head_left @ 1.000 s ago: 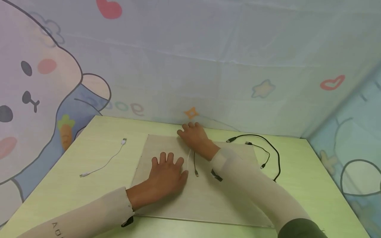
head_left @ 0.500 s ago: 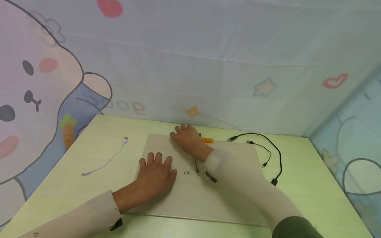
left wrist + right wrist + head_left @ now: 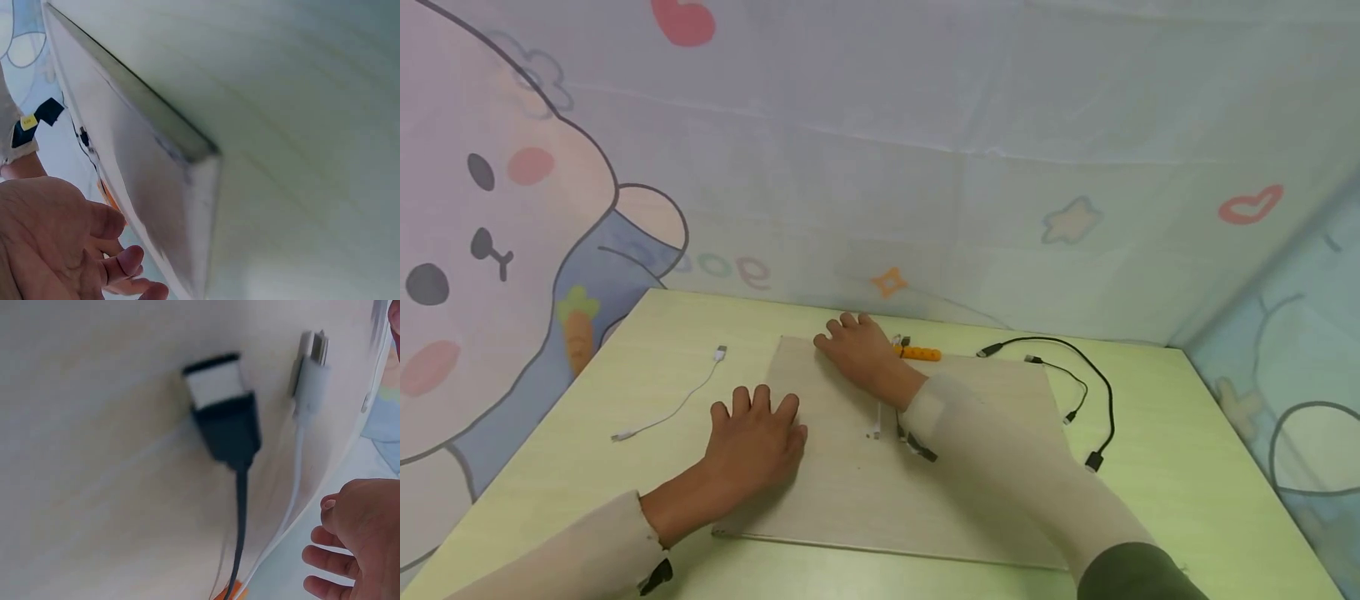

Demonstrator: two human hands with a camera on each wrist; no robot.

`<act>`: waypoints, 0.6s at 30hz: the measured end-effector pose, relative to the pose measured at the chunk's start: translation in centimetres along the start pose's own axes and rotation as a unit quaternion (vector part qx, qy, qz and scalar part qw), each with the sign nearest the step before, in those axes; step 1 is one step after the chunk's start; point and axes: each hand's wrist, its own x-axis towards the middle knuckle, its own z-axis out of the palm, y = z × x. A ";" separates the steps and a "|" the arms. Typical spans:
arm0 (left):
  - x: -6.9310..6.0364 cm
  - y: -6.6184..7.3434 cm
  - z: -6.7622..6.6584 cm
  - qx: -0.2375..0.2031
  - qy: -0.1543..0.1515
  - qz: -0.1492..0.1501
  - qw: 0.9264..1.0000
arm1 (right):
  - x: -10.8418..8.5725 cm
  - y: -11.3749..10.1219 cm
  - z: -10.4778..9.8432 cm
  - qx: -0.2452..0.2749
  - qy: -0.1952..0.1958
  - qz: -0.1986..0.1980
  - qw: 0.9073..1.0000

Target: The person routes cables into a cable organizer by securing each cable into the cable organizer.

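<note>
On the bench (image 3: 1217, 417), taking the pale board (image 3: 977, 508) as our clock dial in the head view, we see an orange strip (image 3: 919, 354) along the rim at twelve o'clock, partly hidden by the right hand (image 3: 859, 354). That hand is at eleven o'clock by the far edge, its fingers slack and slightly bent; we see nothing in its hold, though we cannot tell whether the fingertips touch anything. The left hand (image 3: 754, 442) is at nine o'clock over the board's side, fingers loosely spread and curved, and it too holds nothing.

In the right wrist view we make out a black plug (image 3: 226, 428) and a white plug (image 3: 311, 387) lying side by side on the board, apart from each other, their cords running towards the orange strip. Away from the board, a white cable (image 3: 676, 410) lies between nine and ten o'clock. Between two and three we find a short black cable (image 3: 1084, 385), with a longer black cable (image 3: 1103, 375) curving around it.
</note>
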 end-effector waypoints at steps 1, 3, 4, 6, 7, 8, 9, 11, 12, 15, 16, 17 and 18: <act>-0.1 -0.3 0.0 0.002 0.000 -0.004 1.000 | 0.1 -0.2 0.0 0.000 0.000 -0.003 1.000; -0.3 -0.9 -0.1 0.005 -0.001 -0.011 1.000 | 0.3 -0.5 -0.1 -0.003 0.000 -0.007 1.000; -0.4 -1.2 -0.1 0.006 -0.002 -0.015 1.000 | 0.4 -0.7 -0.2 -0.006 0.000 -0.007 1.000; -0.6 -1.8 -0.1 0.007 -0.003 -0.022 1.000 | 0.7 -1.0 -0.2 -0.012 0.000 -0.008 1.000; -0.8 -2.1 -0.1 0.007 -0.004 -0.026 1.000 | 0.8 -1.2 -0.3 -0.014 0.001 -0.009 1.000; -0.9 -2.5 -0.1 0.008 -0.004 -0.030 1.000 | 0.9 -1.4 -0.3 -0.014 0.004 -0.010 1.000; -1.1 -2.8 -0.2 0.008 -0.004 -0.034 0.999 | 1.0 -1.6 -0.4 -0.014 0.008 -0.012 1.000; -1.4 -3.6 -0.1 0.006 -0.002 -0.044 0.999 | 1.2 -2.1 -0.4 -0.011 0.015 -0.018 1.000; -1.6 -4.0 -0.1 0.006 -0.001 -0.048 0.999 | 1.2 -2.3 -0.5 -0.010 0.020 -0.021 1.000; -2.2 -5.0 -0.1 0.005 0.008 -0.055 0.998 | 1.3 -2.7 -0.7 -0.009 0.035 -0.027 0.999; -2.3 -5.4 -0.1 0.005 0.012 -0.057 0.998 | 1.2 -2.8 -0.8 -0.010 0.040 -0.028 0.999; -2.5 -5.7 -0.2 0.007 0.016 -0.058 0.998 | 1.3 -2.9 -0.9 -0.011 0.042 -0.028 0.999; -2.6 -6.0 -0.2 0.008 0.020 -0.059 0.998 | 1.3 -3.0 -0.9 -0.013 0.044 -0.029 0.999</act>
